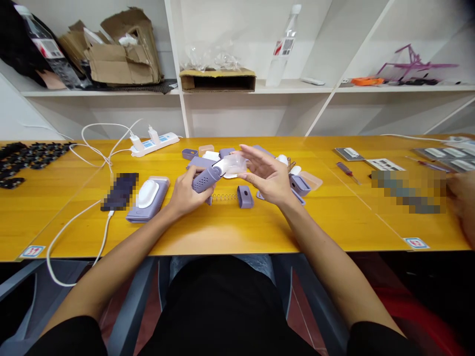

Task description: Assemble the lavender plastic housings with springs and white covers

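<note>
Meanwhile, the left hand (185, 195) is curling its fingers (200, 194) around a lavender plastic handle (205, 179) above the tabletop (222, 227), while the right hand (265, 177) is hovering open, fingers spread, just beside the handle's clear plastic cap (233, 165), holding nothing.

One head-worn camera looks forward and down from above the person's lap, close over the yellow tabletop (237, 232), taking in the left hand (187, 194), right hand (267, 177) and white shelves (297, 90) beyond.
</note>
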Demonstrator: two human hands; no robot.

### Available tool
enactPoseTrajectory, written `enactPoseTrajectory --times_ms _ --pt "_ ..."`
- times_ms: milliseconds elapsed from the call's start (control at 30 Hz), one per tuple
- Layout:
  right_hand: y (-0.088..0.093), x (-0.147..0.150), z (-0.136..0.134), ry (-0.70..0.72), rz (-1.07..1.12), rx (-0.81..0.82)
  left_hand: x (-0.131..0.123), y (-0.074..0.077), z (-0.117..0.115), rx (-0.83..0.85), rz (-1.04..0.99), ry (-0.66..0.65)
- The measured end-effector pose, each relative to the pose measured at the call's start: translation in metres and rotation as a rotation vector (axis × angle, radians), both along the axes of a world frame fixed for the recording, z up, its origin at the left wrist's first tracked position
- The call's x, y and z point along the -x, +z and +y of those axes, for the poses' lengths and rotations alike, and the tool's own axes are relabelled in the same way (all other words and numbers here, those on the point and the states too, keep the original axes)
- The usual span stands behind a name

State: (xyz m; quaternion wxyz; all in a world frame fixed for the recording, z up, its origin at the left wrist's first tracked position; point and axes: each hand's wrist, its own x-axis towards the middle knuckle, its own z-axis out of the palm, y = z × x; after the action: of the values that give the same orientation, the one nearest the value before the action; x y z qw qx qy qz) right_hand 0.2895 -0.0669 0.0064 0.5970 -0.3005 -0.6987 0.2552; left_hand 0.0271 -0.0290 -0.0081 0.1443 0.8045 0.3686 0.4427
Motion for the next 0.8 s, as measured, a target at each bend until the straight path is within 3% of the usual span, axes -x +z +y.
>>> enactPoseTrajectory --times_ms 133,433,800 --pt "0.002 0.006 -0.004 0.067 0.009 0.024 0.000 0.001 -0.001 -0.063 0.052 0.004" --pt "0.000 -0.001 -0.001 0.144 -0.046 0.038 0.003 0.000 0.005 -0.162 0.037 -0.129" --pt "-0.006 -0.004 0.003 0.131 -0.022 0.038 0.007 0.002 0.008 -0.170 0.040 -0.194"
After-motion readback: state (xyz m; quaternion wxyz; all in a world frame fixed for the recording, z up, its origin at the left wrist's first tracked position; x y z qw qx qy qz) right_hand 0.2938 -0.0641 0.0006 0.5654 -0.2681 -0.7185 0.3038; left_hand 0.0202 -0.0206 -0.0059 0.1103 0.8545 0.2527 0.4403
